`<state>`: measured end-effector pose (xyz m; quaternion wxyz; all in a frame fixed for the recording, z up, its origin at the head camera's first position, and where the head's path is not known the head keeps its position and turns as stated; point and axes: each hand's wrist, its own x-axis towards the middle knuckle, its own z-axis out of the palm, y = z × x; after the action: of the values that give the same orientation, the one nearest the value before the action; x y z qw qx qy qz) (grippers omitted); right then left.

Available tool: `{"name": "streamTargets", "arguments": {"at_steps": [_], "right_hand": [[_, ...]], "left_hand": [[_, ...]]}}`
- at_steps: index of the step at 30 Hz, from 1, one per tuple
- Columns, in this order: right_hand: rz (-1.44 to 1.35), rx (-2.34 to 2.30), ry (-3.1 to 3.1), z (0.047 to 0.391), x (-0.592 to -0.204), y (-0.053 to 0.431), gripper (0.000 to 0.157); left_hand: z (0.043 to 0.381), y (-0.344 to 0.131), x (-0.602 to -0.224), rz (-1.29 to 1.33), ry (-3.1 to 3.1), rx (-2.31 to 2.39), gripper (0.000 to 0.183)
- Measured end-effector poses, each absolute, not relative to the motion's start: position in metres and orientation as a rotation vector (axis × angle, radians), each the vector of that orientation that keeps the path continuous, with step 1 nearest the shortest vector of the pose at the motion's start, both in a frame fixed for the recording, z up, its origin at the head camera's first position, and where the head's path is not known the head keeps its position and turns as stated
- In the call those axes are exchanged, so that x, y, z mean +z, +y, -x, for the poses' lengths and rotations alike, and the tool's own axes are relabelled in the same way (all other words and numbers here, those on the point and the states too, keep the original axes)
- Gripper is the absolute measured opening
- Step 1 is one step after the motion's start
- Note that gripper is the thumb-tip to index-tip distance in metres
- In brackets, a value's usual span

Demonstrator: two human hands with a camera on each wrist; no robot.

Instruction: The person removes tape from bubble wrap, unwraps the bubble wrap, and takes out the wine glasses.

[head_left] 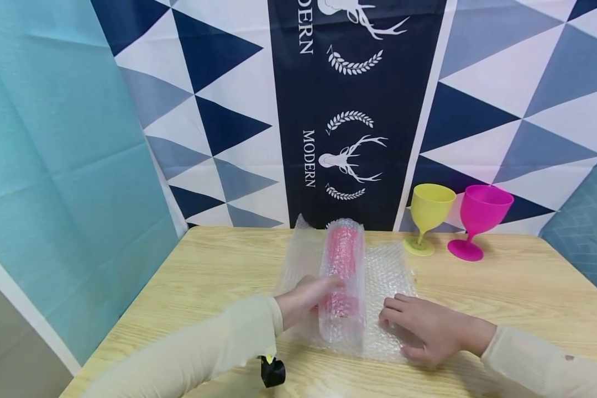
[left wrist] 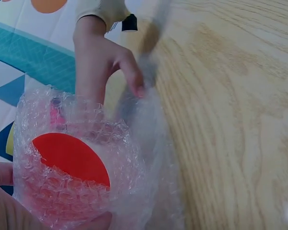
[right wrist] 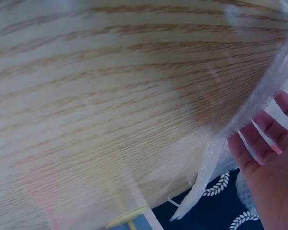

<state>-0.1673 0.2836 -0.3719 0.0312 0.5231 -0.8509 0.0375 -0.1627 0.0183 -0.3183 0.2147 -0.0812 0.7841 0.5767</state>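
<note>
A red goblet (head_left: 341, 251) lies on its side inside a roll of clear bubble wrap (head_left: 355, 330). In the left wrist view its round red base (left wrist: 74, 158) shows at the roll's near end. My left hand (head_left: 305, 298) holds the roll from the left, thumb across the top; its other fingers are mostly hidden. To the right, a flat part of the wrap lies on the table, and my right hand (head_left: 428, 326) touches its edge with spread fingers. In the right wrist view, those fingertips (right wrist: 264, 120) rest against the wrap, with the thumb out of sight.
A yellow goblet (head_left: 430, 204) and a magenta goblet (head_left: 483, 210) stand upright at the back right of the wooden table (head_left: 219, 276). Behind the table hangs a patterned cloth (head_left: 239, 132). A small black object (head_left: 272, 371) sits by the left cuff.
</note>
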Motion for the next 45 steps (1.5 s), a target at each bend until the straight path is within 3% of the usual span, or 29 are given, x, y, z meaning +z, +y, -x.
{"name": "streamTargets", "arguments": {"at_steps": [11, 28, 45], "right_hand": [[-1.62, 0.115, -2.604, 0.168, -0.371, 0.282, 0.048], [-1.632, 0.181, -2.541, 0.17, -0.371, 0.28, 0.052], [-1.782, 0.442, -2.508, 0.178, -0.36, 0.279, 0.047]], "left_hand": [[0.159, 0.038, -0.337, 0.274, 2.243, 1.635, 0.053], [0.157, 0.043, -0.346, 0.34, 2.283, 1.624, 0.064], [0.16, 0.04, -0.349, 0.319, 2.262, 1.618, 0.058]]}}
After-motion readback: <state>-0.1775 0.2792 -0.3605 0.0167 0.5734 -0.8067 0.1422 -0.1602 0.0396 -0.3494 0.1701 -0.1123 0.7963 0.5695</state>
